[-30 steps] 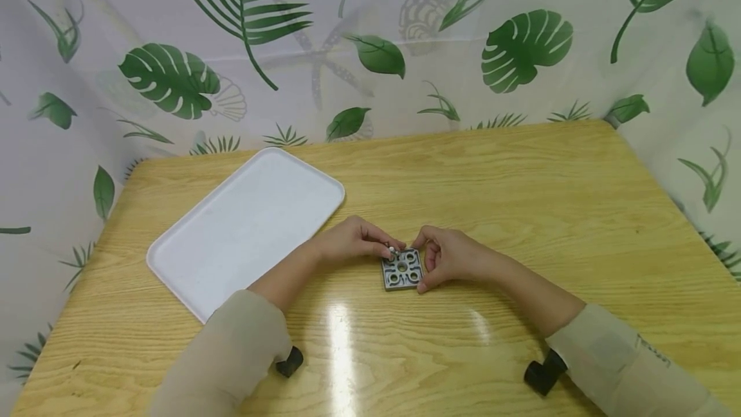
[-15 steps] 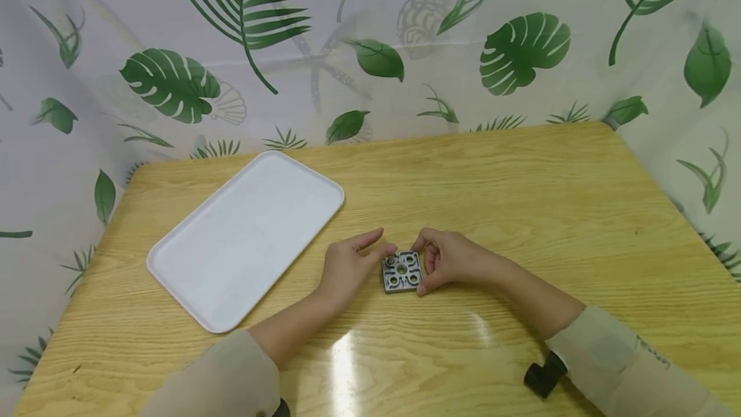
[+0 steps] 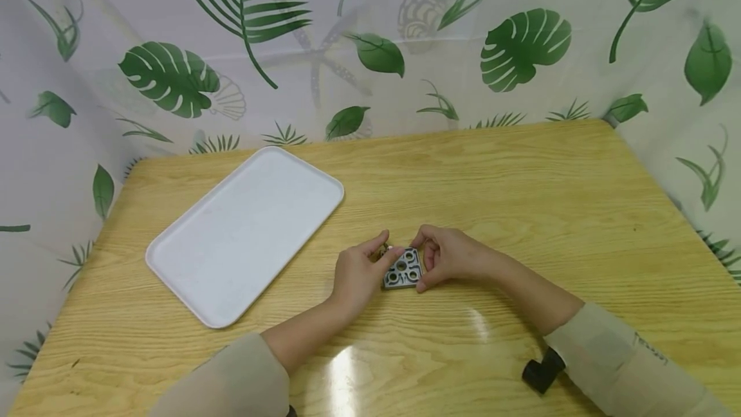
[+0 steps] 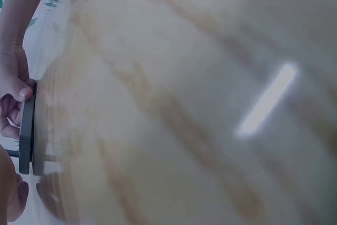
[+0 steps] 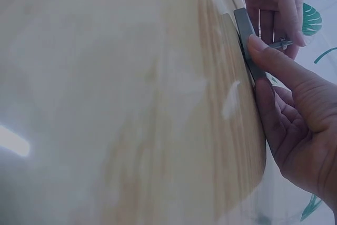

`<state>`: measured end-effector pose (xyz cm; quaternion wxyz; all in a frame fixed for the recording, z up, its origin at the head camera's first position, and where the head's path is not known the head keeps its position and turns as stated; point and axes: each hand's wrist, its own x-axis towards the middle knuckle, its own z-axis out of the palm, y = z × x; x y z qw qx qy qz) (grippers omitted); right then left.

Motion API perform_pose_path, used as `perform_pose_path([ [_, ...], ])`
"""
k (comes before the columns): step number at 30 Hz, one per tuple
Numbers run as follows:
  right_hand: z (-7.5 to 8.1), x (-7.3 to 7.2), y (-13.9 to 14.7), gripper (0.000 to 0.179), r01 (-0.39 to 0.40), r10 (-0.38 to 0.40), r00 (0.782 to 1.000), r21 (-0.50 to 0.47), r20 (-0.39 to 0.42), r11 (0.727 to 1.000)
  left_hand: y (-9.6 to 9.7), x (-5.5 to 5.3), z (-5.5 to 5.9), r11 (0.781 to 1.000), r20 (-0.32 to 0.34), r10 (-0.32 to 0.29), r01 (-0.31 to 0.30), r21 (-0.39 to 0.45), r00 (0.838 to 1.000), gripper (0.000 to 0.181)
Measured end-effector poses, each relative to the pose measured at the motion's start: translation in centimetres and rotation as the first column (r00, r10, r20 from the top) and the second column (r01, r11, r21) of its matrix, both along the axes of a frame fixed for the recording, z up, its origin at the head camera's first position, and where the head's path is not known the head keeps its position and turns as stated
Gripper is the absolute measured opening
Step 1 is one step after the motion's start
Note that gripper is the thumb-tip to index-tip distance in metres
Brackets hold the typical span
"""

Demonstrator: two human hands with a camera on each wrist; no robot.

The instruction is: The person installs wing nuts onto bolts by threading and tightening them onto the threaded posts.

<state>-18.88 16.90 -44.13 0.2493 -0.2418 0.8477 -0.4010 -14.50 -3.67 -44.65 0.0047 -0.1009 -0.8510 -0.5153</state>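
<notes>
A square grey metal plate (image 3: 401,273) with several round holes and grooves lies on the table. My right hand (image 3: 457,255) grips its right side, thumb at the near corner and index finger at the far one. Over the plate's far left corner, my left hand (image 3: 354,275) holds its thumb and index finger apart around a small metal pin-like part (image 3: 384,248). In the right wrist view, that part (image 5: 283,43) sticks out from the plate's face with a short crosspiece, left fingertips beside it. The left wrist view shows the plate (image 4: 26,135) edge-on.
A white rectangular tray (image 3: 246,237) lies at the left of the wooden table (image 3: 509,179). Leaf-patterned cloth (image 3: 440,50) rises behind the table and along both sides. A black wrist device (image 3: 543,370) sits by the right sleeve.
My left hand first pinches the small part, then draws back with fingers spread, and now reaches over the plate's corner again. The right hand and the plate stay in place.
</notes>
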Motion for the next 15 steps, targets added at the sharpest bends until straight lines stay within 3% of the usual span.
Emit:
perform_pose_path([
  [5, 0.0, 0.0, 0.0, 0.062, 0.009, -0.009, 1.000, 0.008, 0.003, 1.000, 0.0, -0.1, -0.3, 1.000, -0.023, -0.026, 0.026, -0.004, 0.999, 0.050],
  [10, 0.0, -0.1, -0.1, 0.062, 0.007, -0.007, 1.000, 0.004, 0.008, 1.000, -0.4, -0.4, -0.1, 0.993, 0.043, -0.120, 0.119, 0.015, 0.992, 0.052],
  [13, -0.1, -0.1, 0.0, 0.062, 0.005, -0.005, 1.000, 0.000, 0.011, 1.000, -1.1, -1.1, 0.0, 0.975, 0.110, -0.223, 0.223, 0.018, 0.969, 0.054],
  [15, -0.1, -0.1, 0.0, 0.062, 0.006, -0.006, 1.000, 0.002, 0.013, 1.000, -1.6, -1.9, 0.2, 0.953, 0.161, -0.301, 0.301, 0.024, 0.940, 0.054],
])
